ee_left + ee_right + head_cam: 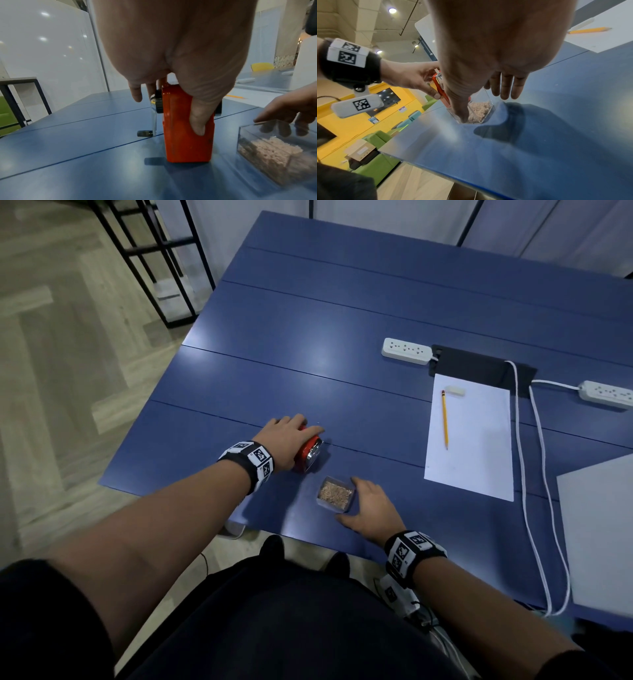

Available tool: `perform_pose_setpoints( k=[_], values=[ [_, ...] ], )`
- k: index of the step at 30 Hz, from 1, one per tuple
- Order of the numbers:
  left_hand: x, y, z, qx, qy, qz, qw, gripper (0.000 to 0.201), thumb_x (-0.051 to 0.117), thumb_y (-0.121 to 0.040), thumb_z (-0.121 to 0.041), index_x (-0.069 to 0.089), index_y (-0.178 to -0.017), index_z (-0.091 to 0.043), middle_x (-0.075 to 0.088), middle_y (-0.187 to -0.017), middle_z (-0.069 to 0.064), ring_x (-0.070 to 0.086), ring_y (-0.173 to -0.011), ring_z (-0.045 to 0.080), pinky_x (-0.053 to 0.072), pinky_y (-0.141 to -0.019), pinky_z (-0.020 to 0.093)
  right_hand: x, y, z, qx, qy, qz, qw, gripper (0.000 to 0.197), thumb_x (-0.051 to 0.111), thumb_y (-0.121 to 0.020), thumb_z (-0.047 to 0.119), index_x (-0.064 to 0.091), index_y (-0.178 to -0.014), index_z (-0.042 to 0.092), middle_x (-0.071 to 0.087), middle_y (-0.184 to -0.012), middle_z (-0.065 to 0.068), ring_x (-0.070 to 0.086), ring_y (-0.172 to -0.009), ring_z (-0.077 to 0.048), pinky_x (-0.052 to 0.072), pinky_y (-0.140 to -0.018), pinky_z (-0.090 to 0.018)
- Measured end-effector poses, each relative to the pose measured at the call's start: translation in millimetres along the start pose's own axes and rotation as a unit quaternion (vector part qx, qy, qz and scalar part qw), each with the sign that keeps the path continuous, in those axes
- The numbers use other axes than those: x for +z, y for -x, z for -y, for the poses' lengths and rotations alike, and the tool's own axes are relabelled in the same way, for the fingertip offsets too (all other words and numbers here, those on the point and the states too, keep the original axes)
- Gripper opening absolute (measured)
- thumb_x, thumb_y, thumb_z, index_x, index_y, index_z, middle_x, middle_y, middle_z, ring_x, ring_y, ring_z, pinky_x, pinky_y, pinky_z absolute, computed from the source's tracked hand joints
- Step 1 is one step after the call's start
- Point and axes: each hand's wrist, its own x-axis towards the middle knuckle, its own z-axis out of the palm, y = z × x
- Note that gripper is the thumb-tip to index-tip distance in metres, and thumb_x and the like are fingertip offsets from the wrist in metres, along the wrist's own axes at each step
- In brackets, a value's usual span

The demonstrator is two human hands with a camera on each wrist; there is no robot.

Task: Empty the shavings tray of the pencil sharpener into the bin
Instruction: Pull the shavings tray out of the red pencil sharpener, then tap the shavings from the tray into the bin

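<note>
The clear shavings tray (335,494) sits out of the sharpener on the blue table (342,337), near the front edge, upright and holding a layer of pale shavings (335,493). My right hand (371,513) lies at its right side with the fingers spread and fairly straight; from my right wrist the thumb (460,108) reaches down along the tray's near wall and the fingers (506,88) hang past its far side. They are loose about it rather than clamped, and whether they touch the walls I cannot tell.

Just to the tray's left stands the red pencil sharpener (187,129), upright, its crank handle (145,133) hanging down toward the table. My left hand (291,438) grasps it from above, thumb (199,119) pressed down one side and fingers curled over the other.

Farther right lies a white sheet of paper (476,446) with a yellow pencil (444,419) and an eraser (454,390) on it. Beyond it are two white power strips (406,351) with cords.
</note>
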Motion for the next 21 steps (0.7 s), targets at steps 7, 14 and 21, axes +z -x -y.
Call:
perform_pose_setpoints(
  k=[7,14,21],
  values=[
    [23.5,45.5,10.0,-0.189,0.211,-0.062,0.957,0.148,0.095,-0.067,-0.033,-0.01,-0.17,-0.02,0.014,-0.168,0.024,0.031,-0.151,0.051,0.036,-0.121,0.063,-1.6,0.5,-0.6,0.004,-0.032,0.008,0.999,0.086,0.082,-0.08,0.044,0.047,-0.153,0.016,0.059,-0.145,-0.007,0.053,-0.135,-0.029,0.046,-0.112,-0.043],
    [68.4,102.0,32.7,-0.269,0.257,0.085,0.924,0.094,0.088,-0.081,-0.036,0.04,-0.159,-0.011,0.041,-0.154,0.017,0.05,-0.139,0.042,0.048,-0.112,0.05,1.8,-4.4,12.9,-0.003,-0.017,0.017,1.0,0.07,0.08,-0.085,0.029,0.051,-0.147,0.015,0.063,-0.137,-0.009,0.058,-0.128,-0.029,0.05,-0.107,-0.044],
    [98.1,121.1,9.3,-0.148,0.289,0.112,0.939,0.093,0.082,-0.085,-0.057,0.044,-0.156,-0.01,0.055,-0.153,0.015,0.056,-0.138,0.036,0.047,-0.113,0.042,13.4,-15.5,37.0,-0.017,0.016,0.058,0.998,0.057,0.078,-0.087,0.026,0.057,-0.139,0.014,0.066,-0.129,-0.008,0.062,-0.121,-0.028,0.052,-0.1,-0.04]
  ],
)
